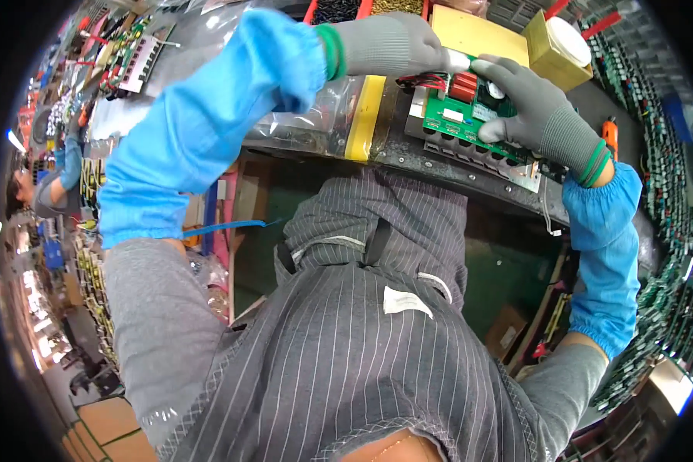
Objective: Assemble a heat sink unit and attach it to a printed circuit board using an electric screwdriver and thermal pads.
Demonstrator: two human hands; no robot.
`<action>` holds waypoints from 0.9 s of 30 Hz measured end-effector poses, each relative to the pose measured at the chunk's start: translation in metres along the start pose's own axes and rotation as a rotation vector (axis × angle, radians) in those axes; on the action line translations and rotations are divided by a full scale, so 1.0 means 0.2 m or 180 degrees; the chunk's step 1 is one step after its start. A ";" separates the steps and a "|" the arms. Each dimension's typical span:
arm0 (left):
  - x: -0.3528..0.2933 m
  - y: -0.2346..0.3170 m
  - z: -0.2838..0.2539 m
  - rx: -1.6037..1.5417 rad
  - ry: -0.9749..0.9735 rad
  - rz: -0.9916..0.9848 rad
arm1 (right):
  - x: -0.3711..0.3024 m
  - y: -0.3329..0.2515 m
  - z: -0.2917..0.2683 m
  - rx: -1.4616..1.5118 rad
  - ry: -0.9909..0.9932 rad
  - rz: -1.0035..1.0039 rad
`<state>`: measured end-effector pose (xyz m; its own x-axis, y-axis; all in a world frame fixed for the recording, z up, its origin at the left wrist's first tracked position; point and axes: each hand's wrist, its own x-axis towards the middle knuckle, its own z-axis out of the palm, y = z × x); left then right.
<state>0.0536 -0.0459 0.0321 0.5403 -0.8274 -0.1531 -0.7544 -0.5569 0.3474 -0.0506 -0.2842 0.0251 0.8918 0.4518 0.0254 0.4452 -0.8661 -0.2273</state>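
Note:
A green circuit board [436,114] with red blocks and other parts on it lies at the bench's edge, over a dark finned metal piece [470,151]. My left hand [400,45], in a grey glove, reaches its far left corner with the fingers pinched together. Something pale shows at those fingertips, too small to name. Red and black wires [425,81] run just below them. My right hand [533,108], gloved too, grips the board from the right. Its thumb rests by the near side and its forefinger stretches toward the left fingertips.
Red bins of small dark parts [336,11] and brass-coloured parts [397,7] stand beyond. A yellow box with a white roll [568,40] is at the back right, an orange-handled tool [610,137] nearer. Racked boards [658,208] line the right; a co-worker [50,189] is far left.

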 end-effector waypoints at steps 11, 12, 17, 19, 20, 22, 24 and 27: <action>-0.32 0.05 0.49 -0.3478 0.2007 -0.0333 | 0.27 -0.21 0.03 0.0617 0.0649 -0.1158; -0.30 0.06 0.52 -0.3532 0.2055 -0.0371 | 0.28 -0.20 0.05 0.0594 0.0694 -0.1128; -0.21 0.03 0.59 -0.3419 0.2737 -0.0189 | 0.31 -0.25 0.05 0.1056 0.0626 -0.1004; -0.19 -0.04 0.59 -0.2987 0.2690 0.0231 | 0.31 -0.25 0.04 0.1414 0.0423 -0.0812; -0.18 -0.08 0.59 -0.3194 0.2246 0.0240 | 0.31 -0.25 0.03 0.1399 0.0372 -0.0756; -0.21 -0.11 0.51 -0.3365 0.1686 0.0264 | 0.32 -0.23 0.05 0.1498 0.0377 -0.0693; -0.22 -0.09 0.51 -0.3215 0.1727 0.0128 | 0.33 -0.22 0.05 0.1464 0.0311 -0.0642; -0.21 -0.07 0.55 -0.2867 0.2057 0.0084 | 0.32 -0.23 0.05 0.1387 0.0279 -0.0566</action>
<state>0.0002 -0.0122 -0.0687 0.8188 -0.4986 0.2845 -0.3633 -0.0664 0.9293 -0.0147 -0.2130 0.0280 0.8167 0.5488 0.1786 0.5329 -0.5982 -0.5985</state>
